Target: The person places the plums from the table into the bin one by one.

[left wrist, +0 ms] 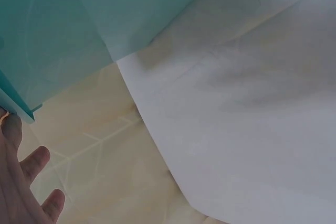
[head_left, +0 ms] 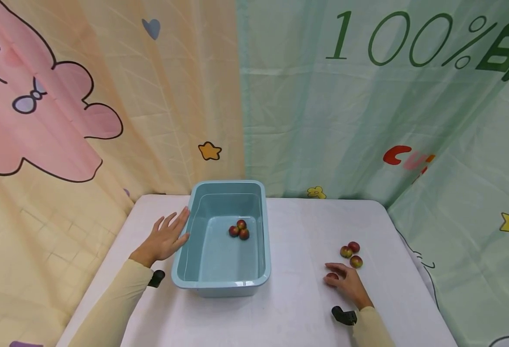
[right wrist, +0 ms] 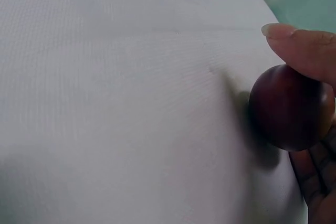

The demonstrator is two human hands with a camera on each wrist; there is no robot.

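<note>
A light blue plastic basin (head_left: 221, 284) stands on the white-covered table, with three red-green plums (head_left: 244, 234) grouped on its floor. Against the basin's left rim rests my left hand (head_left: 163, 241), its fingers spread and fairly straight. In the left wrist view, a fingertip touches the basin's edge (left wrist: 16, 107). Over on the right, my right hand (head_left: 351, 285) holds a dark red plum (right wrist: 291, 108) between thumb and fingers, low over the tabletop. Just beyond that hand lie three more plums (head_left: 356, 261) close together.
The table (head_left: 302, 231) has a white cloth. Printed curtains (head_left: 289, 120) hang behind it and at both sides. A dark cable (head_left: 432, 284) runs along the right edge. Black wrist-worn devices (head_left: 343, 316) sit at both wrists.
</note>
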